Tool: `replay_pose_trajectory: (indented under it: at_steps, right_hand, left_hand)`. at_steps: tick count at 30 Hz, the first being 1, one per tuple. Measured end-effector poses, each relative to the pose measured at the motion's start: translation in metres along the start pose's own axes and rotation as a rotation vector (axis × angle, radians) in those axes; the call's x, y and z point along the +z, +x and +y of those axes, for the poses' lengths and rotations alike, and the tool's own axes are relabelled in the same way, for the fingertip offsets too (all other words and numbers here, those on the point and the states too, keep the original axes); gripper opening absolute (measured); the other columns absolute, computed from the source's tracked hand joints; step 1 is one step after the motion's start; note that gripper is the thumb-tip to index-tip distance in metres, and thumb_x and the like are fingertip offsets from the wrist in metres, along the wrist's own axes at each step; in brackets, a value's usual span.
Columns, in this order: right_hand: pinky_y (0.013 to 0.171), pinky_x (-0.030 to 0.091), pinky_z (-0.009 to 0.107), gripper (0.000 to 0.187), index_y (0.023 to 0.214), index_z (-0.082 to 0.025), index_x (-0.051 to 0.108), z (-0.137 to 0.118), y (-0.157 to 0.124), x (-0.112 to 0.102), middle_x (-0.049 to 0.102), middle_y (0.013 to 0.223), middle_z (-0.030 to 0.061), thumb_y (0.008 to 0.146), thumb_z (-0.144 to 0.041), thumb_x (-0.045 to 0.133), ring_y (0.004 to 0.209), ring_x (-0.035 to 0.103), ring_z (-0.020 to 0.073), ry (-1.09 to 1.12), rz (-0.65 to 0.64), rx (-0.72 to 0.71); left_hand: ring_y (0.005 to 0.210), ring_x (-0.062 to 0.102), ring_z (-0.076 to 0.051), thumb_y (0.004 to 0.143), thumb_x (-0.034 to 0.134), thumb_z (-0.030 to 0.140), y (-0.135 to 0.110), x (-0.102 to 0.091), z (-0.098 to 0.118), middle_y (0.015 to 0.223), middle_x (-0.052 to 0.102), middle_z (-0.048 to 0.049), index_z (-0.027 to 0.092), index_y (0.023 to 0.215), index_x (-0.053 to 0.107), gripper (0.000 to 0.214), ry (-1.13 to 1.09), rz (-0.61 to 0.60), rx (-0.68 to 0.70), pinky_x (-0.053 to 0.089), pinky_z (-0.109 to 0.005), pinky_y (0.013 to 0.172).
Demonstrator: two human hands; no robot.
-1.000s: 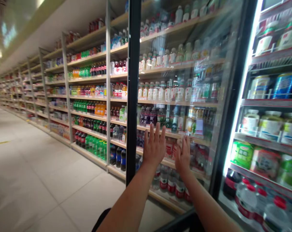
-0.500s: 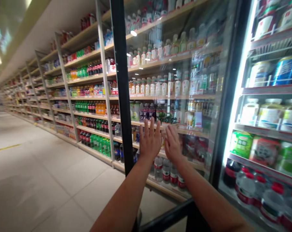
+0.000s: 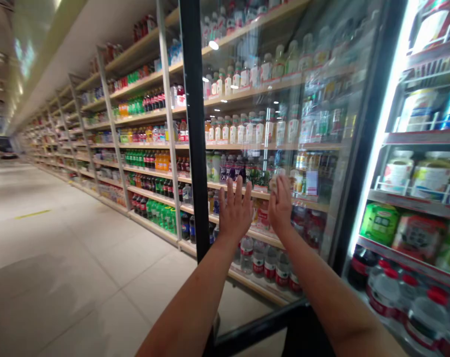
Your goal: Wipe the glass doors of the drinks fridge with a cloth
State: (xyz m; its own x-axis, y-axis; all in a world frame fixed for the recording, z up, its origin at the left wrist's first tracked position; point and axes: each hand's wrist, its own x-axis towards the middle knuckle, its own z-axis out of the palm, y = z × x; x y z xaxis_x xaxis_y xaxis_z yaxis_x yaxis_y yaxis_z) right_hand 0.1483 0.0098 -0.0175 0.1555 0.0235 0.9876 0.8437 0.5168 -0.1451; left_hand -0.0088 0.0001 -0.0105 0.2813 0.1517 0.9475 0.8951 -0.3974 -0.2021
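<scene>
The glass door [image 3: 239,163] of an upright fridge stands swung out in front of me, in a black frame. My left hand [image 3: 235,210] lies against the glass with its fingers spread and nothing in it. Just right of it, my right hand [image 3: 281,206] is pressed to the same pane, its fingers together over a pale cloth [image 3: 273,182]. Only an edge of the cloth shows past the fingers. Bottles on shelves are seen through the glass behind both hands.
Long shelves of bottled drinks [image 3: 146,161] run away to the left beside a tiled floor [image 3: 79,277]. On the right is the lit fridge interior, with jars [image 3: 398,171], drink packs [image 3: 379,223] and red-capped water bottles [image 3: 386,292]. The door's lower black frame [image 3: 254,325] crosses below my arms.
My right hand has slid right across the glass with the cloth, away from my left hand. My left hand stays flat on the pane. The view has shifted slightly left.
</scene>
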Motion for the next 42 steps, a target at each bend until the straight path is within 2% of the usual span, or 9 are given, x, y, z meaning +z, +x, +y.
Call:
replay_pose_trajectory:
  at_steps: [8,12,16,22,25,32,35,39,42]
  right_hand:
    - [0.128,0.018,0.049,0.056,0.16,-0.027,0.016,-0.039,-0.017,0.008,0.023,0.166,0.0055,0.105,-0.037,0.024,0.156,0.014,0.0172,0.254,-0.29,0.099]
    - [0.123,0.033,0.043,0.058,0.161,-0.026,0.005,-0.046,-0.029,0.008,0.019,0.167,0.0077,0.106,-0.037,0.019,0.152,0.028,0.0165,0.486,-0.117,0.306]
    - [0.124,0.025,0.052,0.058,0.161,-0.025,0.013,-0.017,-0.039,0.003,0.022,0.166,0.0111,0.105,-0.037,0.025,0.153,0.024,0.0215,0.202,0.077,0.307]
    - [0.12,0.019,0.064,0.067,0.161,-0.021,0.006,0.023,-0.082,0.011,0.03,0.162,0.0179,0.103,-0.04,0.034,0.155,0.016,0.0294,-0.29,-0.1,0.116]
    - [0.122,0.021,0.058,0.062,0.161,-0.023,0.006,0.029,-0.096,0.01,0.031,0.162,0.014,0.104,-0.032,0.027,0.155,0.017,0.0251,-0.317,-0.106,0.1]
    - [0.121,0.026,0.055,0.062,0.161,-0.024,0.007,0.033,-0.109,0.005,0.031,0.162,0.013,0.103,-0.025,0.028,0.155,0.017,0.025,-0.348,-0.088,0.031]
    - [0.121,0.025,0.055,0.065,0.161,-0.021,0.007,0.032,-0.109,0.004,0.031,0.162,0.015,0.102,-0.025,0.031,0.156,0.015,0.0266,-0.371,-0.082,0.006]
    - [0.119,0.028,0.054,0.065,0.162,-0.02,0.006,0.034,-0.112,0.002,0.033,0.161,0.0168,0.102,-0.025,0.032,0.155,0.016,0.0268,-0.396,-0.109,-0.026]
    - [0.118,0.03,0.054,0.064,0.162,-0.019,0.008,0.038,-0.119,0.0,0.035,0.159,0.0179,0.102,-0.027,0.03,0.154,0.019,0.0275,-0.407,-0.136,-0.038]
  left_hand:
    - [0.154,0.007,-0.029,0.101,0.048,0.027,0.0,0.001,-0.006,0.164,0.025,-0.0041,0.027,0.154,0.037,0.054,-0.064,0.02,0.174,0.018,-0.056,0.126]
    - [0.153,0.021,-0.024,0.103,0.044,0.025,0.01,-0.005,-0.01,0.16,0.035,-0.004,0.02,0.152,0.041,0.05,-0.083,-0.025,0.403,0.026,-0.043,0.126]
    - [0.148,0.032,-0.026,0.102,0.047,0.032,-0.002,-0.012,-0.008,0.155,0.044,-0.0077,0.016,0.145,0.051,0.046,0.01,-0.027,0.451,0.03,-0.044,0.123]
    - [0.143,0.04,-0.022,0.101,0.044,0.042,-0.059,-0.014,-0.007,0.158,0.038,-0.0112,0.011,0.146,0.049,0.054,0.173,-0.093,0.535,0.038,-0.033,0.115]
    - [0.137,0.047,-0.02,0.1,0.046,0.026,-0.045,-0.019,-0.019,0.157,0.041,-0.0065,0.016,0.143,0.053,0.044,0.182,-0.071,0.634,0.041,-0.031,0.11]
    - [0.137,0.047,-0.032,0.1,0.05,0.019,0.053,-0.045,-0.045,0.147,0.055,-0.0067,0.026,0.145,0.05,0.046,0.135,0.203,0.247,0.044,-0.046,0.106]
    - [0.145,0.035,-0.038,0.098,0.055,0.024,0.03,-0.035,-0.03,0.154,0.045,-0.0128,0.025,0.147,0.048,0.049,0.159,0.158,0.209,0.04,-0.052,0.109]
    - [0.146,0.036,-0.031,0.101,0.05,0.026,-0.015,-0.022,-0.013,0.155,0.043,-0.0142,0.018,0.144,0.052,0.044,0.118,-0.013,0.47,0.04,-0.043,0.112]
    - [0.147,0.035,-0.028,0.102,0.046,0.022,-0.004,-0.028,-0.022,0.16,0.036,-0.0081,0.02,0.145,0.051,0.043,0.136,-0.001,0.428,0.038,-0.041,0.114]
